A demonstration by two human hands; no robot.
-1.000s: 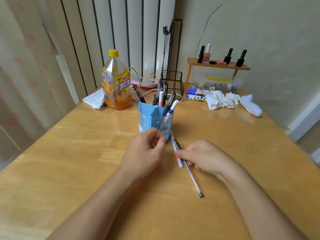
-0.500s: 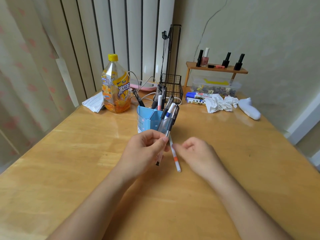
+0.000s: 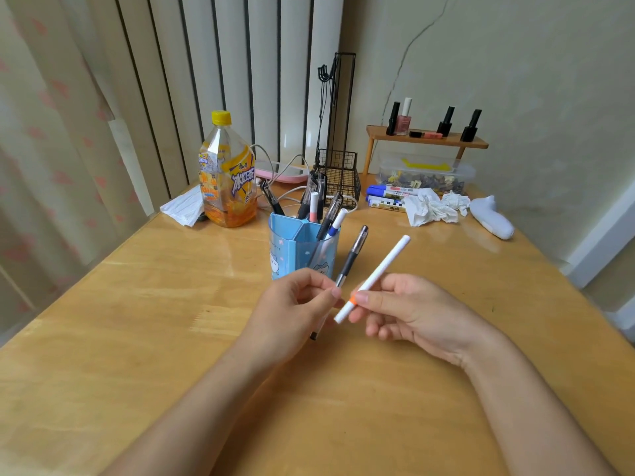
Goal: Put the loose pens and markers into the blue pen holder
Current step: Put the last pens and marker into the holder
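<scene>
The blue pen holder (image 3: 295,250) stands on the wooden table (image 3: 137,321), with several pens and markers upright in it. Just in front of it, my left hand (image 3: 292,310) grips a black gel pen (image 3: 352,257) that points up and to the right. Beside it, my right hand (image 3: 405,309) pinches a white marker with an orange band (image 3: 378,273), lifted off the table and slanting toward the upper right. Two blue-capped markers (image 3: 388,197) lie at the back of the table.
An orange drink bottle (image 3: 226,180) stands left of the holder, next to a folded tissue (image 3: 184,206). Behind are a black wire basket (image 3: 340,176), crumpled tissues (image 3: 429,207), a white sock (image 3: 491,219), a clear box of clips (image 3: 422,175) and a small wooden shelf (image 3: 426,140) with nail polish bottles.
My left hand took the black pen off the table and raised it. My right hand let that pen go, then picked up the white marker, now held in the air.
</scene>
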